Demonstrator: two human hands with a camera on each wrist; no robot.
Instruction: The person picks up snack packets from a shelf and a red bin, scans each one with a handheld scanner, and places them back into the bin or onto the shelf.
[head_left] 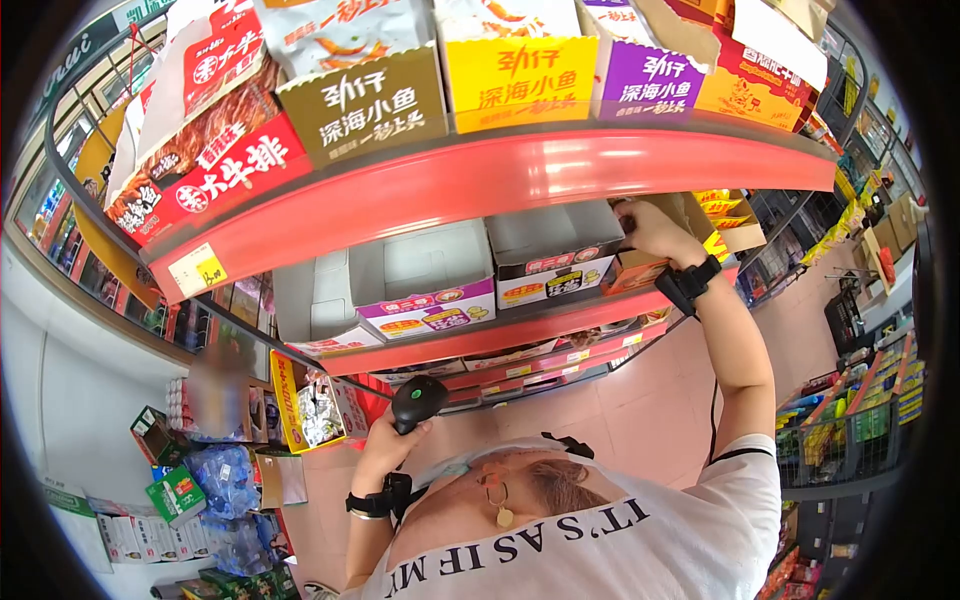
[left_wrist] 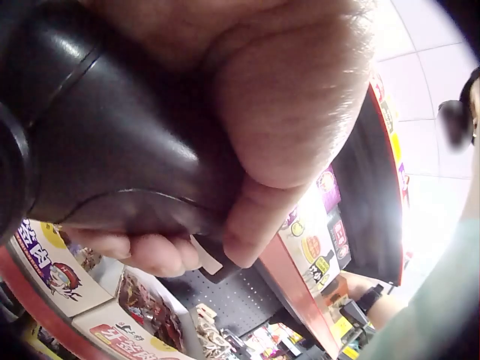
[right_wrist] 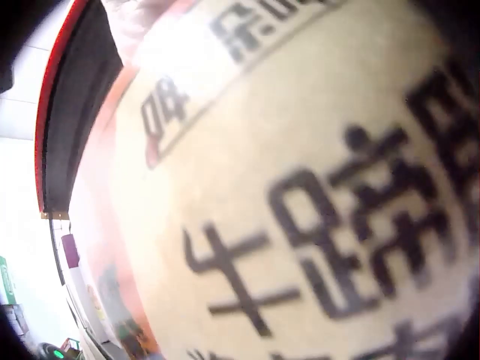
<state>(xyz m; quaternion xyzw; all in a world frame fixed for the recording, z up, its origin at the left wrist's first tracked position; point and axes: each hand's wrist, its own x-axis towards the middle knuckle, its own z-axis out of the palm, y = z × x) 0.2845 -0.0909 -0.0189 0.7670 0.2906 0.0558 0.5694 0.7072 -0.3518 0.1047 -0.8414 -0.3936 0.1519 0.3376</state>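
Observation:
My left hand (head_left: 392,446) grips a black handheld barcode scanner (head_left: 419,397) with a green mark on its head, low in front of the shelf. Close up in the left wrist view, thumb and fingers wrap its glossy handle (left_wrist: 127,150). My right hand (head_left: 662,236) reaches in under the upper red shelf, its bent fingers over an orange-brown open carton (head_left: 634,274). Something dark shows at those fingertips; I cannot tell whether they pinch it. A tan printed surface (right_wrist: 240,217) with large dark characters fills most of the right wrist view.
White-and-purple display box (head_left: 427,305) and black-trimmed box (head_left: 555,277) stand left of my right hand. The upper red shelf edge (head_left: 500,170) juts out above, carrying several snack cartons, including a yellow one (head_left: 520,85). Bottled-water packs (head_left: 222,480) sit on the floor at left.

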